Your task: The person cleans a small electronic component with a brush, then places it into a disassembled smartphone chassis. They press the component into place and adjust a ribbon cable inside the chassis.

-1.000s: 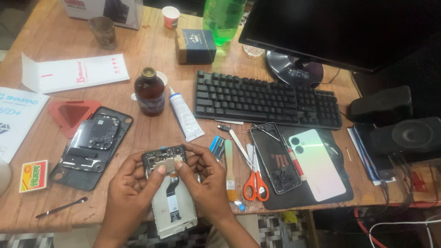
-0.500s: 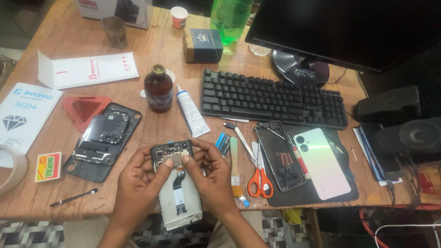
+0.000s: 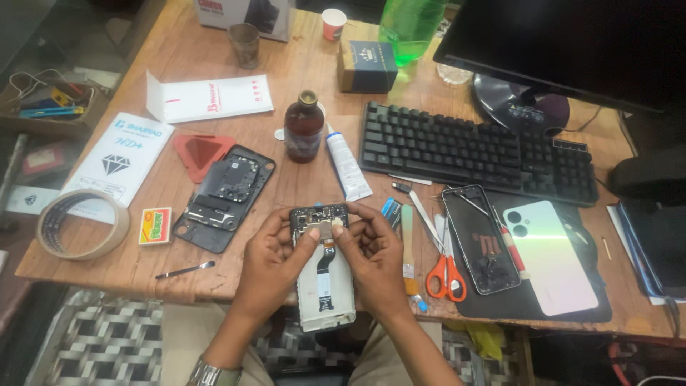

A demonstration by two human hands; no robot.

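Both my hands hold an opened phone (image 3: 324, 279) over the table's front edge, its white inner frame and dark circuit board showing. My left hand (image 3: 270, 266) grips its left side, with the thumb on the board near the top. My right hand (image 3: 373, 259) grips the right side, its thumb and fingers pinching at the top edge of the board. A black ribbon cable runs down the middle of the phone.
A black phone back shell (image 3: 223, 196) lies to the left, with a red triangular pick (image 3: 200, 151), a tape roll (image 3: 80, 224) and tweezers (image 3: 184, 270). To the right are orange scissors (image 3: 446, 271), a brush, a dismantled phone (image 3: 479, 239), a pale green phone (image 3: 549, 254), a keyboard (image 3: 475, 150), a brown bottle (image 3: 304, 129) and a glue tube (image 3: 346, 166).
The view has shifted so that the table's left side and the tape roll show. My hands keep hold of the phone, with the thumbs working at its top edge.
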